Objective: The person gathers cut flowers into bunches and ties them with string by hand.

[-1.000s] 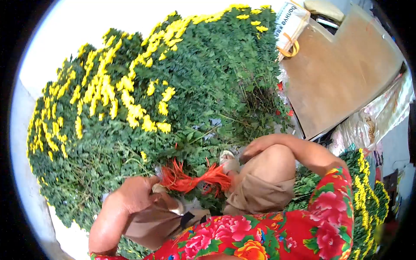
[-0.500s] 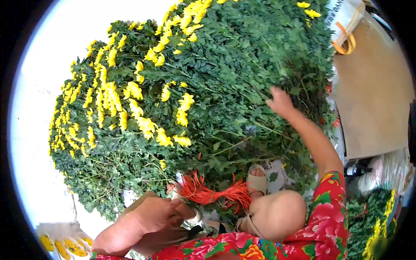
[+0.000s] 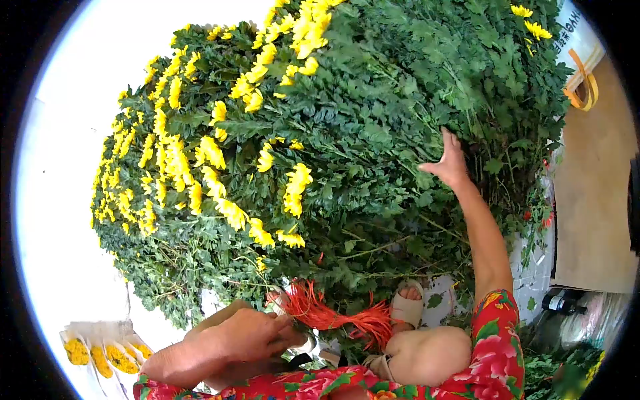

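My right hand [image 3: 449, 165] reaches over the leafy stems of a big heap of yellow chrysanthemums [image 3: 373, 120]. Its thumb and fingers are spread, with nothing gripped between them. My left hand [image 3: 257, 333] is held low in front of my knee, its fingers curled in; anything inside them is hidden. Just to the right of it, a bundle of red-orange ties [image 3: 333, 313] lies across the floor between my feet. The yellow flower heads [image 3: 177, 163] point left, while the cut stems face right.
A sandalled foot [image 3: 407, 303] rests beside the heap. On the right are a cardboard sheet [image 3: 593, 180], an orange strap [image 3: 587, 90], a dark bottle [image 3: 564, 301] and clear plastic wrap [image 3: 600, 327]. Wrapped yellow blooms [image 3: 100, 360] lie at the lower left.
My right hand has opened, its fingers now spread, and sits slightly farther right over the stems. The view has shifted a little. My left hand stays curled near the knee.
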`<state>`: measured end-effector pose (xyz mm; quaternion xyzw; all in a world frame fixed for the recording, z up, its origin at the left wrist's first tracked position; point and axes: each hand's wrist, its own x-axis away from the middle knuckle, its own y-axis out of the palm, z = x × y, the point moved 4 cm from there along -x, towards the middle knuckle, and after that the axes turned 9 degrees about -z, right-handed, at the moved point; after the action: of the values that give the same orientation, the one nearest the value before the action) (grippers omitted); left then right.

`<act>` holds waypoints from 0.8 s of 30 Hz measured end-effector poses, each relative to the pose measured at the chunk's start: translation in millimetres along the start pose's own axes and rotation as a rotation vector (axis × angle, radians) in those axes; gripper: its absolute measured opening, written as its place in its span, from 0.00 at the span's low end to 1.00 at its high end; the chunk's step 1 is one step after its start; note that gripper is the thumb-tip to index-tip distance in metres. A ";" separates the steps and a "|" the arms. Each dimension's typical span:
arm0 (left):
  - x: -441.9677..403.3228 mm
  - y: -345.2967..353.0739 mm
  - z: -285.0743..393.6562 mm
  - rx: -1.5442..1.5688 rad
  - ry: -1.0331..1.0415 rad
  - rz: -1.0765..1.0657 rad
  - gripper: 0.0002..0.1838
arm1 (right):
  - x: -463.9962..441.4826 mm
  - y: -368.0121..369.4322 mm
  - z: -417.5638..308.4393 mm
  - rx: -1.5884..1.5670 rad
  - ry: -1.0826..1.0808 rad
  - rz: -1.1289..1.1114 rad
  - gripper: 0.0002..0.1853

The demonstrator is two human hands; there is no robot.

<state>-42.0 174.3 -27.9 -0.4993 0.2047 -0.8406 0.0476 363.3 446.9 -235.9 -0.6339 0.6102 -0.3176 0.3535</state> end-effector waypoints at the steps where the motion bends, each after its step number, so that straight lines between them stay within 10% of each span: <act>1: -2.4 0.2 1.8 0.026 0.072 0.023 0.23 | 7.9 12.1 -8.1 0.068 0.028 -0.023 0.68; 14: 15.2 25.4 16.9 0.088 0.025 0.043 0.13 | 46.2 -74.8 -62.1 -0.010 0.073 -0.010 0.54; 20: 19.8 43.1 -6.3 0.011 -0.011 -0.024 0.27 | 133.3 -42.9 -98.6 -0.901 0.089 -0.265 0.48; 24: -6.1 53.9 -27.1 0.323 0.157 0.062 0.29 | 166.5 20.7 -89.3 -0.799 0.354 -0.328 0.50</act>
<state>-68.9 134.9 -65.3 -0.4113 0.0857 -0.8971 0.1368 286.4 275.1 -209.0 -0.7444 0.6275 -0.2126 -0.0828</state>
